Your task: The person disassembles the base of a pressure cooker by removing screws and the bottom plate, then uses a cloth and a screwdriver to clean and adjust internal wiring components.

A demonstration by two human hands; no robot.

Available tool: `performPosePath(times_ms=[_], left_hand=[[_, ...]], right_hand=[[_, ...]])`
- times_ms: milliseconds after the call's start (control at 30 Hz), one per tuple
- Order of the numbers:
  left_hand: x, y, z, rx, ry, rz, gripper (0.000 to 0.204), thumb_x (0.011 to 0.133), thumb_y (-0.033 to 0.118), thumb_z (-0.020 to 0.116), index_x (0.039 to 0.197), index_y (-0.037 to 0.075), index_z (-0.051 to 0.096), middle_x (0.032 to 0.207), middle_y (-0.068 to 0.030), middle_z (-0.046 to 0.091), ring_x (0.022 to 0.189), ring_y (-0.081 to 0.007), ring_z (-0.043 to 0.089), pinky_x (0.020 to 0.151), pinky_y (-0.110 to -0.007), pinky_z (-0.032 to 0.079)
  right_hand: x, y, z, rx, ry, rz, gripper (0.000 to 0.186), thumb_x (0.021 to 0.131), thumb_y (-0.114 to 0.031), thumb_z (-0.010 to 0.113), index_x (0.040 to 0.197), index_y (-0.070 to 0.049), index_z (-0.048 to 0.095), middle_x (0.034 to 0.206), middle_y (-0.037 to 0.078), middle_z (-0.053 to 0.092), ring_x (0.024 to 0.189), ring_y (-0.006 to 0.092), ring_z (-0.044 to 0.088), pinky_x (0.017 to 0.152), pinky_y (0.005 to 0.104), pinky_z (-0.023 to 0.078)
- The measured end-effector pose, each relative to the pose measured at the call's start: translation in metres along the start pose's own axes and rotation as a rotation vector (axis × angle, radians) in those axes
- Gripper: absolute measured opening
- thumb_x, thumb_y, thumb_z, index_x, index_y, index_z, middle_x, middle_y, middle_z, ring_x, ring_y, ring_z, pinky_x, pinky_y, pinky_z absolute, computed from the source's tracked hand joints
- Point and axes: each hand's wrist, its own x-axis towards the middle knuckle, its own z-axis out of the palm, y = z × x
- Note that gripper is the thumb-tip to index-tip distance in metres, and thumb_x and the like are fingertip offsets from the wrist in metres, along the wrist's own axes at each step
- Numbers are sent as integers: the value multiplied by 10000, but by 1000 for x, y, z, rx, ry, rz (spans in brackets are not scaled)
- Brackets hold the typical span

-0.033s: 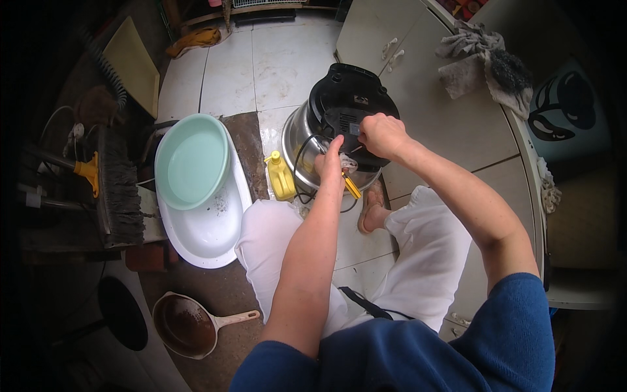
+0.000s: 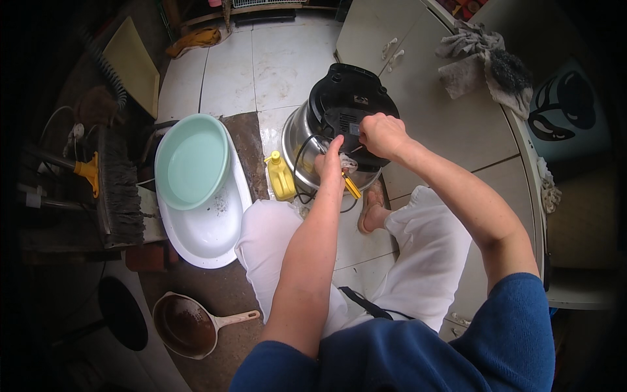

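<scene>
A black appliance (image 2: 356,104) lies upside down over a wide silver metal pot (image 2: 295,134), its vents, label and feet facing up. My right hand (image 2: 383,135) is closed in a pinch against its underside; whatever the fingers hold is hidden. A thin pale stick shows just below them. Beside the appliance's near edge, my left hand (image 2: 330,160) has its thumb raised and its other fingers curled mostly out of sight. A yellow-and-black handled tool (image 2: 353,187) sticks out from that hand, next to a crumpled white cloth (image 2: 348,163). A black cord (image 2: 298,163) loops down around the pot.
A yellow jug (image 2: 281,178) stands left of the pot. Farther left, a mint-green basin (image 2: 192,163) rests on a white oval tub (image 2: 209,242). A frying pan (image 2: 186,325) lies at lower left. Pale cabinets (image 2: 450,124) line the right, with grey rags (image 2: 470,40) on top.
</scene>
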Motion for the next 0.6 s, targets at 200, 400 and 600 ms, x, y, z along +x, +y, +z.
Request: performPosePath(times_ms=[200,400,600], left_hand=[[-2,1,1,-2,2,-11,376,751,328,761,931,22,635,760,-51,640,562,-138,576,432,-257,374],[0,2,-2,8,-1,8,380,747,338,764,915,21,638,744,-48,634,541,-138,567,425,-257,369],[0,1,-1,3,-25,24,374,747,343,765,903,27,639,740,-49,635,531,-137,563,417,-255,367]], right_hand=[[0,5,-1,83,20,-90,141,697,-64,705,833,-102,702,861,122,697,854,309,673,711,395,537],[0,2,-4,76,-42,-115,145,692,-81,725,836,-92,701,844,123,695,836,305,673,704,396,537],[1,0,1,-22,13,-70,111,707,-122,726,816,-102,724,843,138,696,824,318,676,718,401,538]])
